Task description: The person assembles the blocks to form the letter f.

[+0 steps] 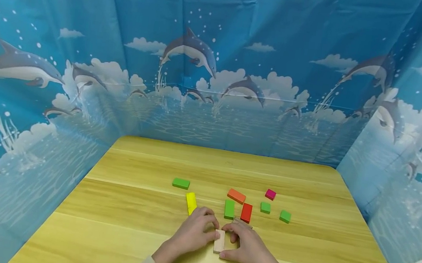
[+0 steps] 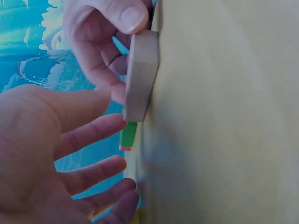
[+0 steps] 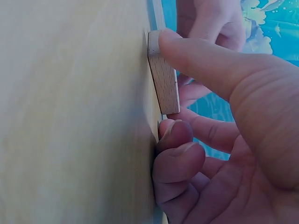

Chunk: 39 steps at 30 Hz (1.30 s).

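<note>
A plain wooden block [image 1: 218, 246] lies flat on the table at the near middle. My right hand [image 1: 250, 249] pinches it lengthwise: in the right wrist view the thumb is on one end of the block [image 3: 163, 86] and the index fingertip at the other. On the opposite side is my left hand [image 1: 196, 229], its fingers loosely spread. In the left wrist view, its thumb and index fingertips come close to the block's side [image 2: 142, 77]; whether they touch is hard to tell. A second wooden block [image 1: 243, 223] is partly hidden behind my right hand.
Beyond the hands, the yellow wooden table [image 1: 106, 224] bears a yellow block [image 1: 190, 203], green blocks [image 1: 181, 183], an orange block [image 1: 236, 196], a red block [image 1: 246, 213] and a small pink block [image 1: 270, 194]. A dolphin-print curtain [image 1: 212, 123] surrounds the table's back and sides.
</note>
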Each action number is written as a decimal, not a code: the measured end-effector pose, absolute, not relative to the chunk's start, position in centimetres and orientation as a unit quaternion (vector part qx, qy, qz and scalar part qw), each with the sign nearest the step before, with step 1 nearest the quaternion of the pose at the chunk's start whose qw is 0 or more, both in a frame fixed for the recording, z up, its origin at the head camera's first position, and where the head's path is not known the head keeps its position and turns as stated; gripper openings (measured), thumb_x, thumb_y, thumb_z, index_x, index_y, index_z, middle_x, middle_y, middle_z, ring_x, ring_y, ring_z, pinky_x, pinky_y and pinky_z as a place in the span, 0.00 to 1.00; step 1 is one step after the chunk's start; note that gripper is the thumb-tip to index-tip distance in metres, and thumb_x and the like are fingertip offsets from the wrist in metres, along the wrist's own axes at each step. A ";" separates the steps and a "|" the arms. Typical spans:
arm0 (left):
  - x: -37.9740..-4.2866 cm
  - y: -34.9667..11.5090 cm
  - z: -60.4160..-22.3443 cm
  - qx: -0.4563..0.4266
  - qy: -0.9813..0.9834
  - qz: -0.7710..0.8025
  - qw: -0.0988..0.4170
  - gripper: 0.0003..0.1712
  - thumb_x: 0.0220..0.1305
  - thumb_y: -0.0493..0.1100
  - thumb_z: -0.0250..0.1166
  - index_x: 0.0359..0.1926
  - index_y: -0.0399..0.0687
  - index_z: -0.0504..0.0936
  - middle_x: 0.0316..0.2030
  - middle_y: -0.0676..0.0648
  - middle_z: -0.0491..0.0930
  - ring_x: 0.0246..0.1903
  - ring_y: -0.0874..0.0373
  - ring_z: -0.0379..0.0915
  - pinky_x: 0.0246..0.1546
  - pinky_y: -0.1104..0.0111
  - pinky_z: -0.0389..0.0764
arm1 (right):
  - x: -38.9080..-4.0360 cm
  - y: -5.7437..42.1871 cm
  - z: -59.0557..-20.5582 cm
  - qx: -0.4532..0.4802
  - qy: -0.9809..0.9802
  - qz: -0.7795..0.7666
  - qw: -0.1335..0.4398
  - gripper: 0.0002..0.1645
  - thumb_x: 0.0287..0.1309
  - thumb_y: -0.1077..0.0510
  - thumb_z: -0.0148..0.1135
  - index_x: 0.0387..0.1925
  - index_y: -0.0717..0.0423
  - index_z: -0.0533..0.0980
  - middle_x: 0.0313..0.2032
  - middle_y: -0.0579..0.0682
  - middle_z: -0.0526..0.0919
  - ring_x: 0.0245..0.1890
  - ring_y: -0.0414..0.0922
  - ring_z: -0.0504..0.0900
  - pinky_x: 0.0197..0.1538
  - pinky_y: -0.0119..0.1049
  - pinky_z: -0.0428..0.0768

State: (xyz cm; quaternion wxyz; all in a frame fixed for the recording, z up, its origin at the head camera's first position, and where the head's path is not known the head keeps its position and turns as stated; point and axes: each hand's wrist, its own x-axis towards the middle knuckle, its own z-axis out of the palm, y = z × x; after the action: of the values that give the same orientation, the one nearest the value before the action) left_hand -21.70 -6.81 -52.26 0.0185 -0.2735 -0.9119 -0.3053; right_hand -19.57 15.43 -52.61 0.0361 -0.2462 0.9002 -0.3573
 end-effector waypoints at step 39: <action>-26.2 -13.7 -52.6 -0.163 -0.909 -0.382 -0.026 0.58 0.51 0.52 0.81 0.76 0.37 0.60 0.73 0.36 0.59 0.73 0.38 0.50 0.69 0.44 0.60 | -19.4 15.2 -52.8 -0.235 0.904 -0.356 0.030 0.35 0.41 0.40 0.83 0.52 0.42 0.79 0.32 0.41 0.74 0.45 0.43 0.75 0.45 0.38 0.73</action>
State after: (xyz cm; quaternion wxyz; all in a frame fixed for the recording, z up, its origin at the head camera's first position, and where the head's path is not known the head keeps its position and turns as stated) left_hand -26.23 -13.68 -52.56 -0.0261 -0.1626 -0.9092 -0.3825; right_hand -19.35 15.20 -52.77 0.0295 -0.2354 0.9041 -0.3555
